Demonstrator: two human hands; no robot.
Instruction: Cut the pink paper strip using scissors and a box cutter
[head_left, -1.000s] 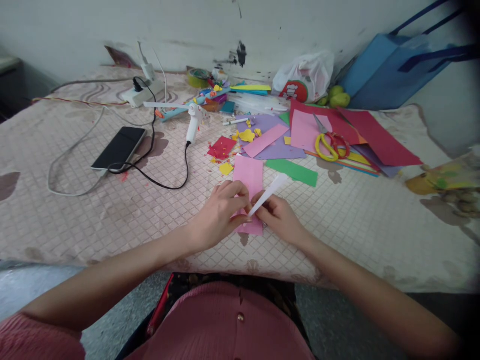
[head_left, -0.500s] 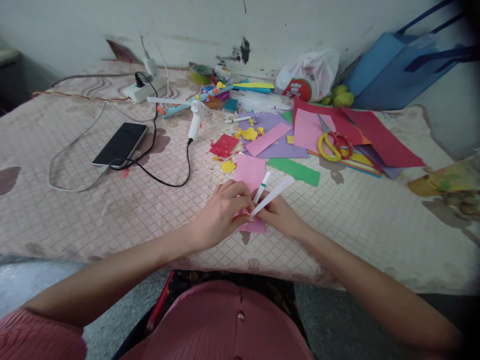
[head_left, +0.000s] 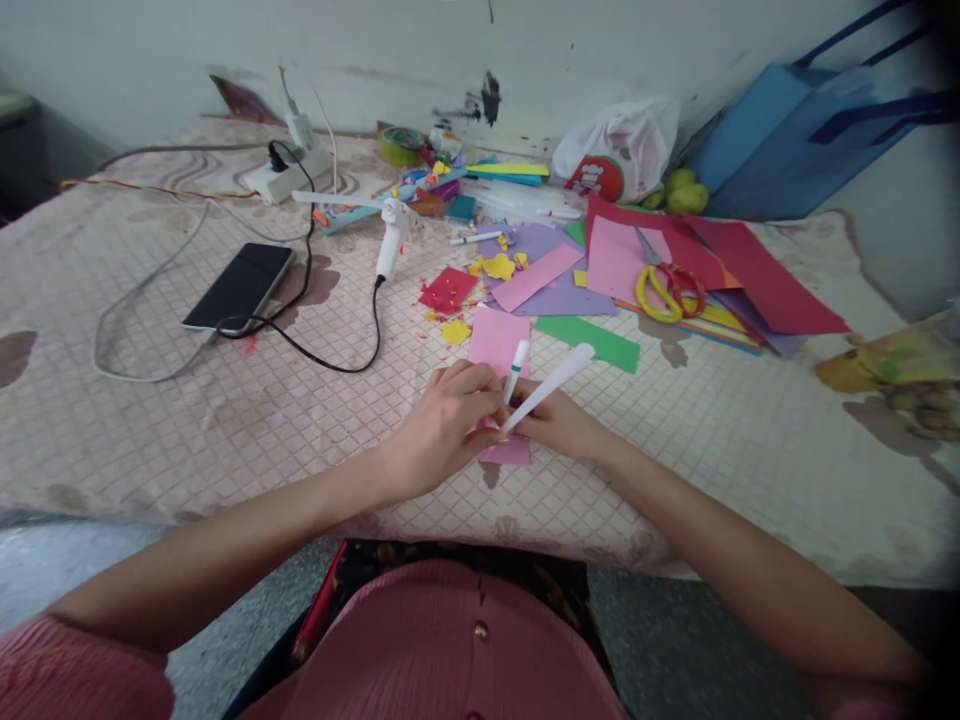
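A pink paper strip [head_left: 498,336] lies on the patterned cloth, partly under both hands. My left hand [head_left: 456,415] is closed, its thumb and fingertips pinching the lower end of a white paper strip [head_left: 553,382] that slants up to the right. My right hand [head_left: 551,418] is closed on a white pen with a green band [head_left: 515,368], which points upward between the hands. The fingertips of both hands meet over the pink paper, and the pen's lower end is hidden.
A white glue gun [head_left: 391,240] and black phone [head_left: 240,287] stand left. Behind my hands are a green strip [head_left: 592,342], red paper [head_left: 448,290] and purple paper [head_left: 540,290]. Scissors [head_left: 660,293] lie on coloured sheets at right, near a blue bag [head_left: 780,140].
The pen has tilted a little to the left, and the top of the white strip has turned slightly. Both hands have stayed nearly in place.
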